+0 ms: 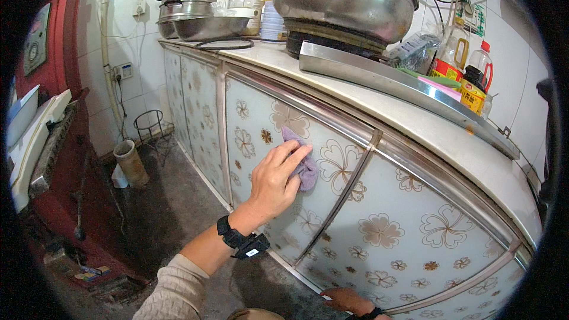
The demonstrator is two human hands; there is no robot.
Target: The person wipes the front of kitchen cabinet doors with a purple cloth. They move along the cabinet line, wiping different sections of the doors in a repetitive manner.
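Note:
My left hand (273,182) presses a purple cloth (306,173) against a frosted glass cabinet door (271,93) printed with brown and beige flowers. Its fingers hold the cloth, which sticks out above and below them. At the bottom of the view, my right hand (346,300) is low by the bottom frame of the neighbouring flowered door (378,204). Its fingers are dark and partly turned away, so I cannot tell whether it grips anything. Both wrists wear black straps.
Above the doors, the countertop (262,60) carries a large steel pot (342,4) on a stove, a metal guard strip (378,82), stacked steamer pots (193,4) and sauce bottles (478,69). A clay-coloured pipe (131,164) and wire stand (149,122) occupy the floor. Left stands a red cabinet (66,22).

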